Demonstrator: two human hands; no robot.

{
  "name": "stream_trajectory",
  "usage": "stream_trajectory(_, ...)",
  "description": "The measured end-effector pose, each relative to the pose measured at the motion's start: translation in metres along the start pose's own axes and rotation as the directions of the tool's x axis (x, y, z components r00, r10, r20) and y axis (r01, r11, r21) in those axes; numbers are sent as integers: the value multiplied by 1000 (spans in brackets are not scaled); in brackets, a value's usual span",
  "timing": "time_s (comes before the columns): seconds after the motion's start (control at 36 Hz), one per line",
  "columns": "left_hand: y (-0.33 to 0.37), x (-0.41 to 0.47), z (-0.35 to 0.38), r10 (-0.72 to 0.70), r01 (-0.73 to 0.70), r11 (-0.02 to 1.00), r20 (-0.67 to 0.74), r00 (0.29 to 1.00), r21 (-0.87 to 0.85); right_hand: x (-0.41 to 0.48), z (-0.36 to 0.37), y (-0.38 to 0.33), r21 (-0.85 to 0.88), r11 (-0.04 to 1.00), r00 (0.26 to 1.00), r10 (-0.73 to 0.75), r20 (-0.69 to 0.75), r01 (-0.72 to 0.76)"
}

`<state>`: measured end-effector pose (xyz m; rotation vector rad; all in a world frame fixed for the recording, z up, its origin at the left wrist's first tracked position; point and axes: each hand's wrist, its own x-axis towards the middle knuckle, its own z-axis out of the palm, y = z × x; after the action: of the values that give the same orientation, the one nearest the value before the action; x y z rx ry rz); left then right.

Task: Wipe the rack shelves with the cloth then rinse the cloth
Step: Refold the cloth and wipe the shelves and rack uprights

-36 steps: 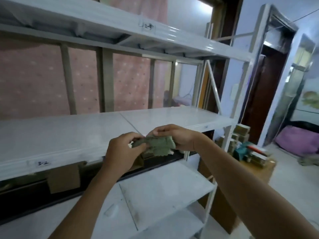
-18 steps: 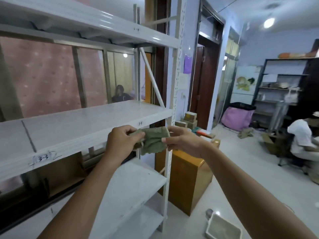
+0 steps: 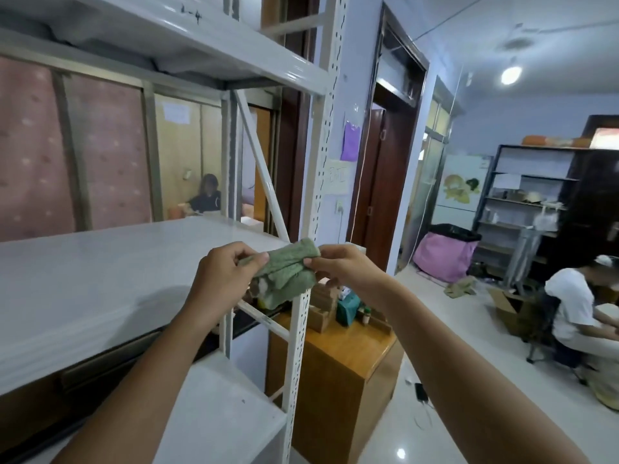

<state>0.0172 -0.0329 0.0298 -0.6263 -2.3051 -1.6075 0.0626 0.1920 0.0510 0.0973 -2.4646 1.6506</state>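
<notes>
- Both grips, left hand (image 3: 222,279) and right hand (image 3: 341,267), pinch the green cloth (image 3: 284,274) bunched between them, off the middle shelf's (image 3: 100,279) right front corner.
- I'd fold it flat before wiping.

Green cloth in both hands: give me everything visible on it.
The green terry-looking cloth is bunched into loose lengthwise folds, soft and fuzzy in texture, with a pale, dirty-looking patch near its lower left corner. It is held in the air in front of the white metal rack shelf, not touching it. The left hand pinches its left end and the right hand pinches its upper right end, so it hangs roughly level between them, sagging below. Whether it is wet cannot be told.
</notes>
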Motion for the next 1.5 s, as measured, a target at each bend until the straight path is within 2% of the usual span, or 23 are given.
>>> stream_trajectory(0.31, -37, 81, 25, -83, 96, 990, -126, 989, 102, 116, -9, 26, 4, 1000, 1000, 21, 0, -21)
stream_trajectory(0.39, -40, 99, 36, -88, 123, 967, -161, 983, 224, 140, -10, 28, 13, 998, 998, 60, -15, -60)
stream_trajectory(0.47, -43, 121, 49, -91, 154, 923, -190, 978, 352, 167, -13, 32, -76, 997, 998, 19, -63, -24)
stream_trajectory(0.56, -45, 144, 62, -138, 220, 885, -220, 966, 410, 191, -15, 34, -200, 979, 994, -67, -88, 48)
stream_trajectory(0.64, -47, 164, 75, -192, 293, 848, -259, 947, 442, 212, -18, 37, -350, 932, 990, -128, -65, 97)
stream_trajectory(0.75, -51, 182, 92, -228, 356, 775, -294, 928, 522, 233, -25, 47, -493, 863, 991, -131, -10, 109)
stream_trajectory(0.92, -56, 189, 115, -270, 449, 649, -366, 890, 614, 240, -23, 56, -727, 654, 971, -229, 72, 209)
stream_trajectory(1.0, -55, 190, 120, -234, 478, 538, -421, 876, 694, 242, -21, 66, -786, 569, 963, -243, 121, 242)
stream_trajectory(1.08, -54, 192, 123, -194, 480, 472, -444, 875, 739, 246, -19, 74, -803, 538, 954, -275, 121, 257)
stream_trajectory(1.25, -55, 185, 131, -77, 437, 432, -451, 889, 789, 239, -18, 80, -833, 449, 903, -411, 129, 323)
stream_trajectory(1.33, -59, 181, 134, -24, 391, 489, -437, 899, 779, 231, -20, 83, -828, 429, 882, -444, 155, 362)
stream_trajectory(1.42, -61, 175, 139, -64, 385, 556, -424, 903, 736, 229, -21, 84, -818, 443, 890, -423, 170, 366)
stream_trajectory(1.5, -62, 170, 139, -113, 403, 533, -410, 905, 744, 232, -20, 80, -823, 454, 905, -397, 154, 340)
